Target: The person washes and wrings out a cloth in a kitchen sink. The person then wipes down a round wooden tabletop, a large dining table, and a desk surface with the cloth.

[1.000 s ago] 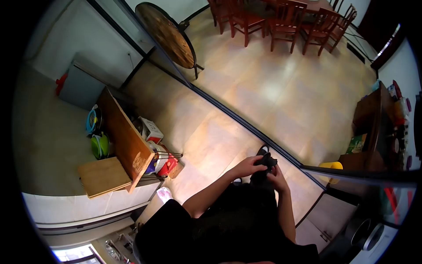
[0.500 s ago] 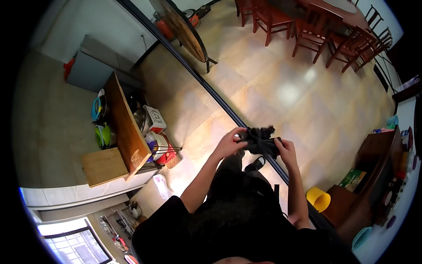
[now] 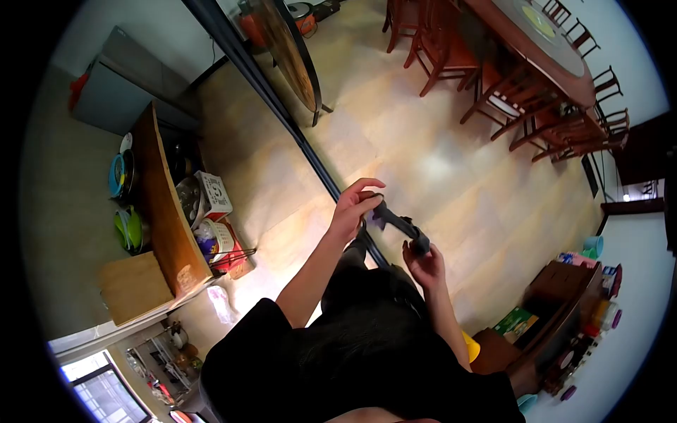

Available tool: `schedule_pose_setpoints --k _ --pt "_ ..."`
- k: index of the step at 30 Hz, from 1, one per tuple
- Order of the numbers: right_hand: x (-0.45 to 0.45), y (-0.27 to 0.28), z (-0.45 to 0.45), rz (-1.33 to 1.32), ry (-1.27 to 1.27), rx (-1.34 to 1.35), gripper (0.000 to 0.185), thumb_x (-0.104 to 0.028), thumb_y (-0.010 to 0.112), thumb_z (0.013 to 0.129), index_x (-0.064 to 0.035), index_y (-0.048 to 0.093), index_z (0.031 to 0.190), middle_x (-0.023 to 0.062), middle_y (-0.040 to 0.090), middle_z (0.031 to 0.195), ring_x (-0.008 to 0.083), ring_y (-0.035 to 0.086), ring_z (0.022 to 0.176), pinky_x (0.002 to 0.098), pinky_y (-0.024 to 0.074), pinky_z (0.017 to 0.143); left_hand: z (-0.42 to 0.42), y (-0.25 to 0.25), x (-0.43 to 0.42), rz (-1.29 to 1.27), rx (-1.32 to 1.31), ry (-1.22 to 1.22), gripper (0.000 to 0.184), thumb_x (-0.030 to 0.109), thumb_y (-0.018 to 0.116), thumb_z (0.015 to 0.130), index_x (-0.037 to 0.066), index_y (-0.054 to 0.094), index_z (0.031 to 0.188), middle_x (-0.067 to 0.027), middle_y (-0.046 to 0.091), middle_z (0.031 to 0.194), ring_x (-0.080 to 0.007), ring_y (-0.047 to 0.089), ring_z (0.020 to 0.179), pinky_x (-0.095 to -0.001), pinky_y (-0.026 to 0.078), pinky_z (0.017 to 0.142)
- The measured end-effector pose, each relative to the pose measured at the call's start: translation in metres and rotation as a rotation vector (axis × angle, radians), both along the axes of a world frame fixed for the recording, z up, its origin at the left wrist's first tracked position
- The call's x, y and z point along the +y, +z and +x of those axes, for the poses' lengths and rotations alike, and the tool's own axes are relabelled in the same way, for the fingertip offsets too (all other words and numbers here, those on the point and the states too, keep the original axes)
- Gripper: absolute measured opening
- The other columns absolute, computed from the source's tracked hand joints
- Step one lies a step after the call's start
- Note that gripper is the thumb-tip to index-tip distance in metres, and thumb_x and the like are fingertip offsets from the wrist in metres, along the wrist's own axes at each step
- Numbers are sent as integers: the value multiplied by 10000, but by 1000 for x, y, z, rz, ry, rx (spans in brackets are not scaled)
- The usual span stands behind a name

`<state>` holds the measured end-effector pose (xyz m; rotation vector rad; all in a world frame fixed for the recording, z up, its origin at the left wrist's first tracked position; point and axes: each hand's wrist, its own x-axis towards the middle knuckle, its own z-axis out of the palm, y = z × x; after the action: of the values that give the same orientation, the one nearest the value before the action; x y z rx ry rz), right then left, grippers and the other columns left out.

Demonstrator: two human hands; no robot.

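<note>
Black cloth strip (image 3: 399,222), centre of frame, hangs in the air between two hands above the floor (image 3: 430,169); it slants from upper left to lower right, lower end bunched. Left hand (image 3: 350,211): thumb and fingers pinch the upper end, index stretched out past it, likely so the strip stays extended. Right hand (image 3: 426,268): palm partly turned up, fingers bent at the lower end; cannot tell if it grips or only touches, probably there to steady that end. Dark rail (image 3: 300,137) passes diagonally behind the left hand, upper left to centre. Left side: wooden shelf (image 3: 161,201), white box (image 3: 214,192) tucked in its side, presumably for storage. Top centre: round panel (image 3: 300,53) stands on edge, probably to save floor space. Upper right: dining table (image 3: 511,32) ringed by chairs (image 3: 446,58), seemingly for seating. Lower right: brown cabinet (image 3: 546,342), yellow bucket (image 3: 471,347) just beside it, mostly hidden by the arm.
</note>
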<state>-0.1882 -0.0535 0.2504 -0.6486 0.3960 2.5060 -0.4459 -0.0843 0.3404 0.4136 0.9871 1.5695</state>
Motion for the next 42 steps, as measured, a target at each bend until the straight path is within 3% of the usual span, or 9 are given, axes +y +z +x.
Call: schedule_pose_setpoints --k 3,9,13,19,24,29,31,35,42 --pt "27 -26 -38 30 246 235 343 -267 515 935 33 621 1063 206 650 1092 316 638 996 384 524 871 -32 6 19 213 -159 8 293 -8 580 880 52 558 1167 31 599 881 -44 536 798 -197 405 705" --pt "91 13 -132 330 629 -300 417 -285 387 986 9 528 1246 216 606 1193 320 625 1028 358 505 880 -76 25 49 223 -117 26 382 -13 583 858 78 516 1223 0 542 1055 -79 510 914 -215 405 777" --pt "151 -32 -161 608 740 -654 638 -151 556 891 -149 274 1463 184 470 1341 312 602 1038 389 475 915 -87 6 72 131 253 18 412 23 590 877 96 496 1271 15 507 1072 -87 492 939 -234 400 803" --pt "249 -62 -216 2013 784 -118 774 -133 788 731 -133 400 1401 148 444 1349 288 521 1162 391 407 995 -91 -23 124 30 398 -122 292 21 550 899 22 559 1192 -62 600 1158 -119 545 1041 -252 439 882" --pt "334 16 -233 2034 980 77 145 -107 669 844 -5 663 947 102 601 1187 287 574 1111 356 439 945 -74 48 158 -229 629 -62 326 71 616 887 45 551 1206 -63 598 1106 -128 563 995 -266 456 866" --pt "425 79 -228 1996 1062 92 189 -136 615 903 43 630 961 123 672 859 188 592 720 292 482 668 -67 133 177 -620 866 -87 464 97 703 816 116 535 1248 -41 610 845 -102 582 682 -242 458 628" --pt "455 121 -228 2001 1103 90 168 -141 578 930 23 615 931 89 601 728 123 535 672 263 443 614 -78 145 179 -320 781 -23 472 68 715 816 16 504 1235 -71 637 887 -120 592 649 -193 475 620" --pt "496 157 -241 1663 879 16 140 -140 517 971 -26 571 911 -32 499 725 37 442 697 202 379 627 -120 80 243 583 346 328 492 112 695 842 101 498 1292 -86 652 997 -122 630 786 -243 481 680" --pt "604 77 -294 1328 730 -699 401 -186 648 918 31 553 1242 76 624 1139 140 584 1029 267 459 893 -163 -165 451 -184 330 462 439 131 678 837 109 510 1241 -80 629 969 -144 618 787 -275 477 693"
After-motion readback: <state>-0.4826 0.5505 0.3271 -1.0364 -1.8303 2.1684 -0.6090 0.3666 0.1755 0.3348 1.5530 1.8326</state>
